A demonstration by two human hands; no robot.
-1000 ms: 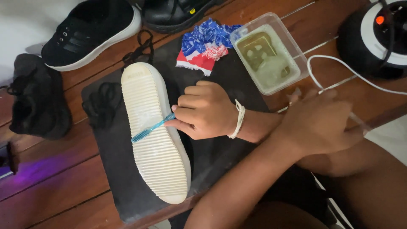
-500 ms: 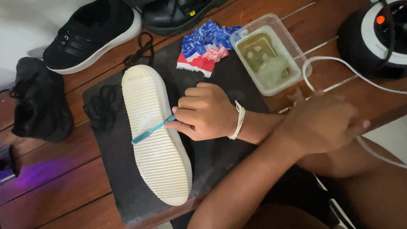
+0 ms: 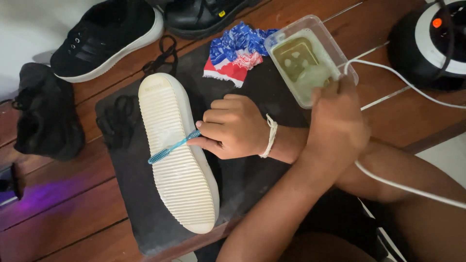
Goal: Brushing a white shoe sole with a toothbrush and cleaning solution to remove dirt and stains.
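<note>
Surface I see: brown wooden planks (image 3: 73, 213) carrying a black mat (image 3: 262, 194). On the mat, a sole-up white shoe (image 3: 177, 155). Right hand (image 3: 233, 127) pinching a blue toothbrush (image 3: 172, 147) against the sole; left hand (image 3: 337, 121) curled on the clear tub (image 3: 310, 58) at the mat's far corner.

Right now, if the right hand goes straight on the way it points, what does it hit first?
The white shoe sole: the right hand points left along the blue toothbrush, whose bristles look to lie on it.
</note>
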